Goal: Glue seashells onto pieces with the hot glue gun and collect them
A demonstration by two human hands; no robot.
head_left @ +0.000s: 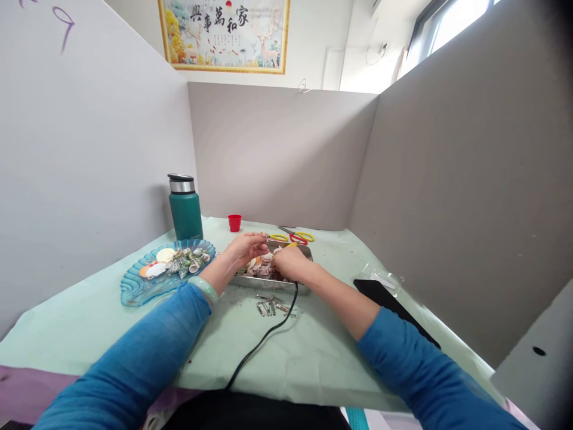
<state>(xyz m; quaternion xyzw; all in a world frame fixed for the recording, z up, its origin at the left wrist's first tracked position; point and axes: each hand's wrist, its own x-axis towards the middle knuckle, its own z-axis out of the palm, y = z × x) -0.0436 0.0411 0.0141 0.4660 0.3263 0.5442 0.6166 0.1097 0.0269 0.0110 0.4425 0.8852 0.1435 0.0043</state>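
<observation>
Over the metal tray (268,283), my left hand (249,247) is raised with its fingers drawn together. Something tiny may sit at its fingertips, too small to make out. My right hand (289,263) is closed at the tray's right part, around a yellow tool (292,245) mostly hidden by the fingers. From under that hand a black cord (282,324) runs toward me across the table. Shells (259,266) of several colours lie in the tray between my hands. In front of the tray is a small heap of silvery metal clips (270,306).
At left a blue scalloped dish (134,291) holds shells, with a green bottle (186,212) behind it. A red cup (234,223) and scissors (304,236) lie beyond the tray. A black flat object (394,310) and clear plastic bag (385,278) are at right. Grey panels (282,155) enclose the table.
</observation>
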